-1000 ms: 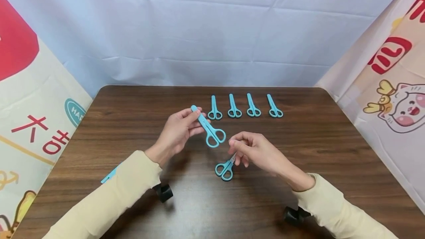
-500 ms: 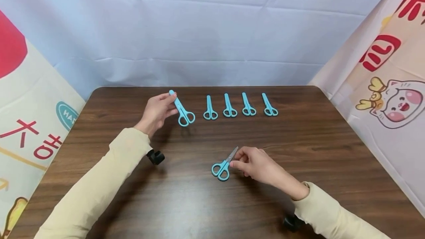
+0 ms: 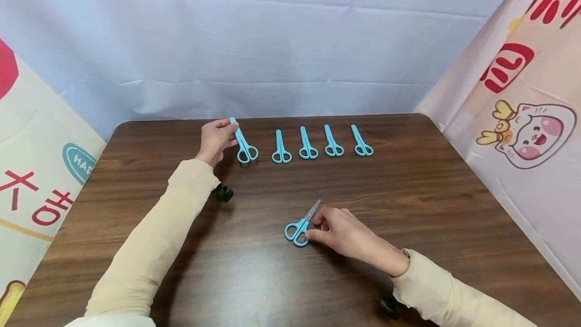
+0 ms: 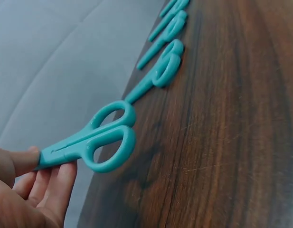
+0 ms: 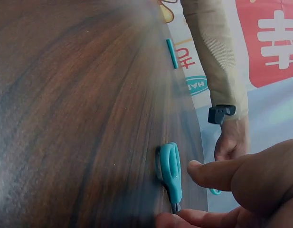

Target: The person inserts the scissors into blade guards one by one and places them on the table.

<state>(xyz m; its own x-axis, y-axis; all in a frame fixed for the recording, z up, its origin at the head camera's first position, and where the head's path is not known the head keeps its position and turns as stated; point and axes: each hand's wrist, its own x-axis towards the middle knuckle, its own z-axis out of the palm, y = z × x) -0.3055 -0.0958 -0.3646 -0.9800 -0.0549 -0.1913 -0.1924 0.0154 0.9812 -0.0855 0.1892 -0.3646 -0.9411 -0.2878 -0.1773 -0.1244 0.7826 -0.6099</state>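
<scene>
My left hand [image 3: 219,140] pinches a pair of light-blue scissors [image 3: 243,146] by its sheathed blade end, thumb on one side and fingers on the other. In the left wrist view, that pair's handle loops [image 4: 110,142] point away from the hand over the table's far edge area. A second pair of scissors [image 3: 297,231], metal blades bare, lies mid-table. Beside it is my right hand [image 3: 347,233], thumb near the handle and fingers by the blades. The right wrist view shows a gap between thumb [image 5: 210,173] and handle.
Several sheathed blue scissors [image 3: 306,144] lie in a row along the back of the brown wooden table [image 3: 408,191], right of the left hand. A flat blue piece, seemingly a sheath [image 5: 172,53], lies near the table's left edge. A pale cloth [image 3: 272,39] hangs behind.
The left hand has carried its sheathed scissors away and left to the back of the table, beside the row. My right hand has come lower, closer to the bare scissors' handle.
</scene>
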